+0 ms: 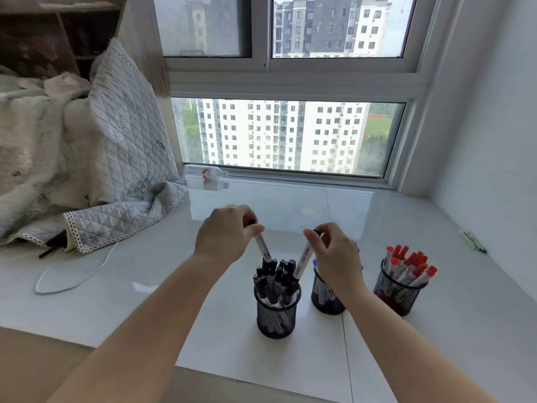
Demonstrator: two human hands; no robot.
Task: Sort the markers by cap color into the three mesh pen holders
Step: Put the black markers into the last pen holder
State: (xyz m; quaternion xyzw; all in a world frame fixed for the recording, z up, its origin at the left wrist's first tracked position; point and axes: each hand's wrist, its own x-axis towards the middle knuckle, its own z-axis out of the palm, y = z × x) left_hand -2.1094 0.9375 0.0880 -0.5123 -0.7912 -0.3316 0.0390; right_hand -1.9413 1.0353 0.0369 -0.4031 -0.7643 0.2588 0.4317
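Two black-capped markers are held above the left holder (pixel 277 315), which stands on the white sill (pixel 436 330) and is packed with black-capped markers. The left hand (pixel 225 235) pinches the cap end of the left marker (pixel 263 247); its lower end sits among the markers in this holder. The right hand (pixel 334 251) pinches the cap end of the right marker (pixel 303 260), which slants down-left, its lower end at the holder's right rim. The middle holder (pixel 324 295) stands just right, largely hidden by the right wrist; a blue cap shows at its rim. The right holder (pixel 396 292) stands apart and contains red-capped markers (pixel 412 264). A quilt (pixel 116 158), a white cable (pixel 72 274) and a bottle (pixel 207 173) lie further left and back.
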